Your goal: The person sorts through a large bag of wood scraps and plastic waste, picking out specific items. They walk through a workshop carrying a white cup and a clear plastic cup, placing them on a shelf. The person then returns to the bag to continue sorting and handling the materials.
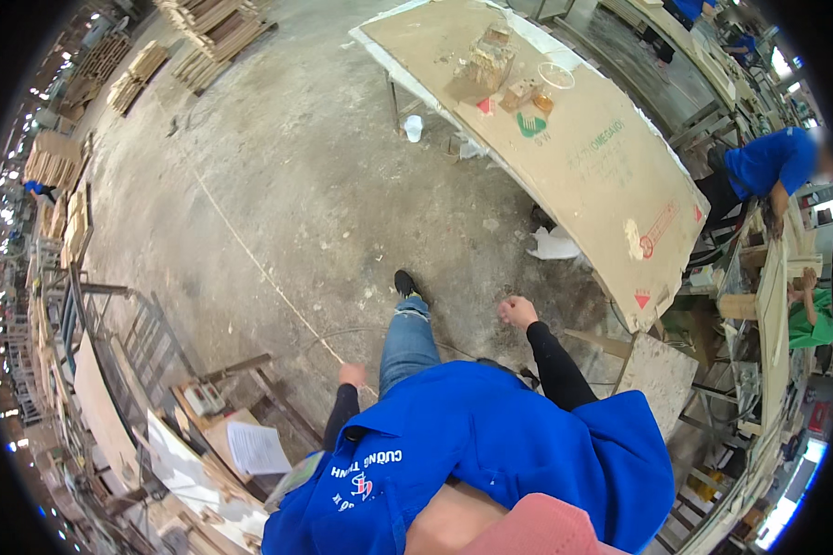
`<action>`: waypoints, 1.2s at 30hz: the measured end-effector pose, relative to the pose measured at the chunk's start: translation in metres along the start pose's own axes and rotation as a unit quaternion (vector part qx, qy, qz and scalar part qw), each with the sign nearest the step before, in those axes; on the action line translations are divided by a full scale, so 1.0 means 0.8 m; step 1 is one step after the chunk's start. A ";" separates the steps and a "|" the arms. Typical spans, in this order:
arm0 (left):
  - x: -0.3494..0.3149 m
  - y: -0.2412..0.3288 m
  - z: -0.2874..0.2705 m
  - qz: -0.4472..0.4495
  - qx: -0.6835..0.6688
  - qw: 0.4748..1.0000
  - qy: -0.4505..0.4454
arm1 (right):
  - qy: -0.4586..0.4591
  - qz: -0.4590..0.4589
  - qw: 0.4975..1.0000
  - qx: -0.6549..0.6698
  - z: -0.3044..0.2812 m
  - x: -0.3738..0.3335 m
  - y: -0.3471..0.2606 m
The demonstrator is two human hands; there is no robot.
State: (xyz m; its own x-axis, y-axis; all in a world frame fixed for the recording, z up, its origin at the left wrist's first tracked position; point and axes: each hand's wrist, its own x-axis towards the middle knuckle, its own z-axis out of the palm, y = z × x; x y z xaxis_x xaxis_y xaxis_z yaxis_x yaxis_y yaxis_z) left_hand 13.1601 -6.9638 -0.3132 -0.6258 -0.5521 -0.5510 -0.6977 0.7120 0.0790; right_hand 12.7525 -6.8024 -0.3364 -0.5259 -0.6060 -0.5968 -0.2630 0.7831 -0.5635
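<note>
My right hand hangs out in front of my body over the concrete floor, its fingers loosely curled with nothing visible in them. My left hand is lower and closer to my body, seen mostly from its back, so its fingers are hidden. Neither hand touches anything that I can see. One of my legs, in torn jeans and a dark shoe, is stretched forward on the floor. To the right of my right hand stands a long table covered with a brown printed sheet.
On the table sit wooden blocks and a white ring. A metal-framed cart and papers are at lower left. Wooden pallets are stacked at upper left. A person in blue bends over boards at right. A cable crosses the floor.
</note>
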 end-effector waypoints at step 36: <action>1.221 0.127 0.075 -0.038 -0.711 0.692 0.117 | 0.225 0.306 0.925 -0.020 0.041 0.672 0.259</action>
State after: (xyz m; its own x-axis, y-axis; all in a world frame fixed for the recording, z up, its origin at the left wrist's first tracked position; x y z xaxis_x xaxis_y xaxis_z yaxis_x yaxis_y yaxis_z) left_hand 12.4987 -7.4045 -0.8930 -0.4917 -0.7384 -0.4616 -0.2643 -0.3785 0.8871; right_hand 12.4415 -6.9704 -0.7931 -0.8670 0.0645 -0.4941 0.1701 0.9703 -0.1719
